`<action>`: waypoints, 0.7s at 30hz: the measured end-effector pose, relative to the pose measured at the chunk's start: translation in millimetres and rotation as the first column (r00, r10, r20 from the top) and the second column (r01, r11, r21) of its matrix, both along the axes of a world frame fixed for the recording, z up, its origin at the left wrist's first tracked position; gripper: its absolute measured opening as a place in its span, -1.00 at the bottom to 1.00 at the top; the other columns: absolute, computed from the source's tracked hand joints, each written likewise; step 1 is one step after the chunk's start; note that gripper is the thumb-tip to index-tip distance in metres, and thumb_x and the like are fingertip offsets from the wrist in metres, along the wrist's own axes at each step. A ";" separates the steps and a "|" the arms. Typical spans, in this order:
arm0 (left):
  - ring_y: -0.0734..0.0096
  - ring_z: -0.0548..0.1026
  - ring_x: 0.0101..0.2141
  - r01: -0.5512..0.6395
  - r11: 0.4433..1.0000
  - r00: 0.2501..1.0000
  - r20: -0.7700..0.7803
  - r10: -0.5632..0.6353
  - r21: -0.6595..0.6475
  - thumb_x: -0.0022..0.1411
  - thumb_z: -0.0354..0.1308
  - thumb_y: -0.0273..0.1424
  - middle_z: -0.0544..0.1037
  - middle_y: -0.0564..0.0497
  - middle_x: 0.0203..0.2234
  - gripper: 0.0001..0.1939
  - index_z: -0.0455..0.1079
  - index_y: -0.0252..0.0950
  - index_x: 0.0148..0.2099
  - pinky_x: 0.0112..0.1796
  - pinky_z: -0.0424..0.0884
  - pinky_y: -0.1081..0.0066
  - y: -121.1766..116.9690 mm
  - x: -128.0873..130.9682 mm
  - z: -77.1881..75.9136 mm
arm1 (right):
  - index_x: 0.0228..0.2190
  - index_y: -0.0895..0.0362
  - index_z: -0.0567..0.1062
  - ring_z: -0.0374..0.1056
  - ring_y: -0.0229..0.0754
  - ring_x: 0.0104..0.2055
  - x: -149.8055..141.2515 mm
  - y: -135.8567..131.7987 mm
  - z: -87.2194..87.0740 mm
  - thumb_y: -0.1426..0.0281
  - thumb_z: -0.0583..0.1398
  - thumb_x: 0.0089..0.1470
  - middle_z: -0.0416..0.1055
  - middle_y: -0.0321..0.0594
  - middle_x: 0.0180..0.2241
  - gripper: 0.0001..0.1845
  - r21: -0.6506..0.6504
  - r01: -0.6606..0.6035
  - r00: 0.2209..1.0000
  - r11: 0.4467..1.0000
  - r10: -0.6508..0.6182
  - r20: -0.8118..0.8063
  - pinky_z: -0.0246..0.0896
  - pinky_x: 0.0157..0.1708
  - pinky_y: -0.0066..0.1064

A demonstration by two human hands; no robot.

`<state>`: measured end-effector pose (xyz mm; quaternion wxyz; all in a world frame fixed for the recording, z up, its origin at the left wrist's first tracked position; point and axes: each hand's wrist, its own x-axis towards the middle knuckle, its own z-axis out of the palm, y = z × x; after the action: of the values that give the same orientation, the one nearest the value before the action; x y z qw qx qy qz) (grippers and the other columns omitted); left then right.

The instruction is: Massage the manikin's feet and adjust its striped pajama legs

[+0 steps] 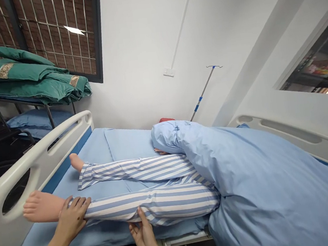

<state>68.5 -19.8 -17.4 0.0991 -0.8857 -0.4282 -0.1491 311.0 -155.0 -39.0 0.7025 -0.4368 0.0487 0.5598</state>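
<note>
A life-size patient manikin lies on a hospital bed, its legs in blue-and-white striped pyjama trousers. My left hand (72,219) rests with spread fingers on the near leg (152,207), just above the bare foot (40,207). My right hand (143,232) holds the same leg's lower edge near the knee, with the thumb up and the fingers partly under it. The far leg (134,170) lies apart, its foot bare. A light blue quilt (262,179) covers the manikin's upper body, hiding it.
A white bed end panel (4,232) stands just beyond the feet, and a white side rail (289,132) runs along the far side. Folded green quilts (25,77) and a blue pillow (36,121) sit on a rack behind. An IV pole (203,91) stands by the wall.
</note>
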 end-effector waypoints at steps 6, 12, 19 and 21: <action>0.09 0.35 -0.09 0.011 1.000 1.000 -0.003 -0.012 -0.020 -0.09 -0.02 -0.60 0.48 -0.12 -0.18 -0.48 0.38 -0.24 -0.03 0.10 0.00 0.06 7.4 4.1 2.5 | -0.18 0.05 0.38 0.40 -0.22 -0.38 -4.5 10.2 -10.8 0.18 0.40 -0.31 0.46 -0.27 -0.25 -0.40 -0.030 0.000 0.998 1.000 -0.002 -0.058 0.33 -0.43 -0.40; 0.11 0.35 -0.12 0.015 0.998 0.997 -0.069 -0.019 -0.053 -0.10 -0.03 -0.66 0.47 -0.13 -0.20 -0.46 0.36 -0.27 -0.03 0.03 0.08 0.09 13.8 6.5 -2.9 | -0.17 0.07 0.37 0.38 -0.25 -0.47 -8.5 11.8 -18.9 0.21 0.42 -0.34 0.46 -0.30 -0.34 -0.35 -0.021 -0.021 0.995 1.000 0.019 -0.098 0.31 -0.48 -0.42; 0.13 0.36 -0.13 0.040 0.996 0.987 -0.154 -0.052 -0.086 -0.13 -0.05 -0.70 0.48 -0.11 -0.20 -0.43 0.37 -0.26 -0.04 -0.06 0.15 0.15 26.1 8.4 16.9 | -0.19 0.05 0.37 0.38 -0.25 -0.45 -9.0 23.3 -8.4 0.12 0.38 -0.30 0.46 -0.29 -0.37 -0.40 -0.019 -0.067 0.994 0.998 0.065 -0.084 0.31 -0.46 -0.43; 0.12 0.35 -0.12 0.049 0.996 0.984 -0.167 -0.062 -0.078 -0.14 -0.04 -0.70 0.48 -0.13 -0.19 -0.42 0.37 -0.27 -0.03 -0.07 0.15 0.16 30.1 9.6 26.1 | -0.20 0.05 0.38 0.38 -0.24 -0.45 -8.6 26.5 -4.6 0.08 0.35 -0.28 0.46 -0.27 -0.36 -0.42 -0.005 -0.086 0.996 0.996 0.086 -0.037 0.32 -0.45 -0.40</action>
<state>78.1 10.3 8.7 0.0980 -0.9098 -0.3987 -0.0603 302.4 -128.4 -43.7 0.6752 -0.4304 0.0446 0.5974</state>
